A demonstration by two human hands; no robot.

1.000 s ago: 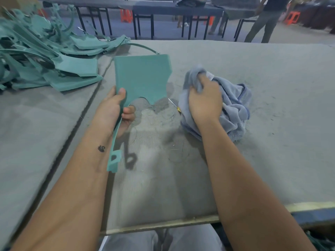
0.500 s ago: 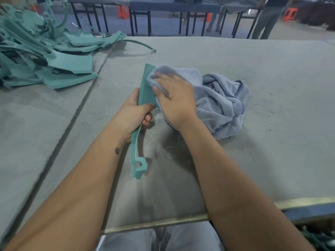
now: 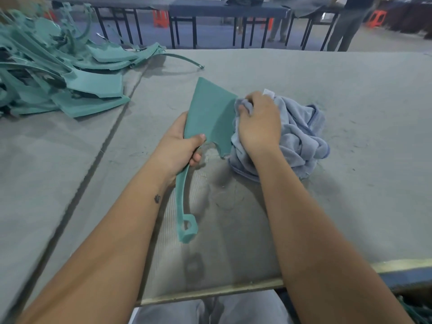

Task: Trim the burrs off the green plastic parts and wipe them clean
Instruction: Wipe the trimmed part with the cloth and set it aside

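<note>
The left hand (image 3: 181,146) grips a green plastic part (image 3: 210,113) at the narrow waist where its broad flat blade meets a long thin stem, thumb laid across the near face and fingers curled round behind. The blade stands tilted above the grey felt-covered table (image 3: 350,113), its wide end pointing toward 12 o'clock, while the stem runs down toward 6 o'clock and ends in a small ring-shaped lug (image 3: 187,228) beside the left forearm. The right hand (image 3: 258,123) sits at 3 o'clock of the blade, fingers bunched into a pale blue cloth (image 3: 301,136) and pressing a fold of it against the blade's right edge; the rest of the cloth lies heaped on the table out toward 3 o'clock of that hand. The two hands are close together, with only the blade between them. A small white tag (image 3: 268,92) pokes from the cloth just past the knuckles. Far off at 10 o'clock, a tangled pile of green parts (image 3: 58,76) of the same kind lies on the table, one thin curved strip (image 3: 184,59) reaching out from it toward 12 o'clock. A dark seam (image 3: 102,148) in the table covering runs from the pile down toward 7 o'clock. Beyond the table, at 12 to 1 o'clock, stand dark-legged benches (image 3: 210,10), orange stools (image 3: 161,18) and the legs of a standing person (image 3: 346,26).
</note>
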